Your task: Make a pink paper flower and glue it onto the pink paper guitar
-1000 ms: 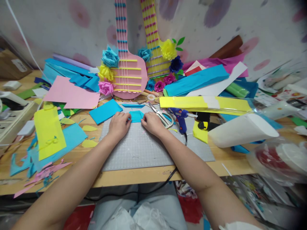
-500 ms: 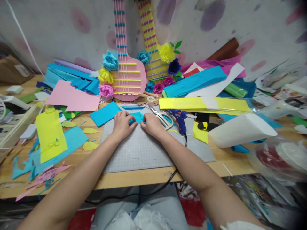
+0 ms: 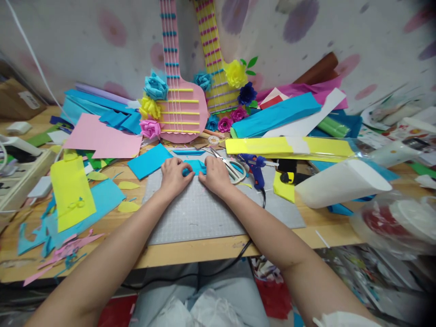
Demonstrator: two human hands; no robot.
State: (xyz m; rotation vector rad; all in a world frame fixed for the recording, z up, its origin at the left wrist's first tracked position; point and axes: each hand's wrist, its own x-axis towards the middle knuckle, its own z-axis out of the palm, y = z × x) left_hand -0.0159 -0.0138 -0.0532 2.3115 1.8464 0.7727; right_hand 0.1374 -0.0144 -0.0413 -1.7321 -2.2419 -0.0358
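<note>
Between my two hands, over the back of the grey cutting mat (image 3: 194, 218), is a small piece of blue paper (image 3: 193, 166). My left hand (image 3: 176, 176) pinches its left end with thumb and fingers. The right end is gripped by my right hand (image 3: 216, 176), whose fingertips are partly hidden. Just right of that hand lie scissors (image 3: 235, 170) with pale handles, then a blue glue gun (image 3: 256, 170). A flat blue paper sheet (image 3: 150, 161) rests left of my left hand.
A pink paper guitar (image 3: 185, 106) and a yellow one (image 3: 218, 81) lean on the wall, trimmed with paper flowers. Yellow paper (image 3: 73, 190) and scraps lie left. At right are a wrapped yellow strip (image 3: 259, 149), a white roll (image 3: 337, 184) and a black-yellow tool (image 3: 291, 178).
My right hand has turned slightly, and a little more of the blue paper shows between the hands. The view has shifted slightly; other things lie as before.
</note>
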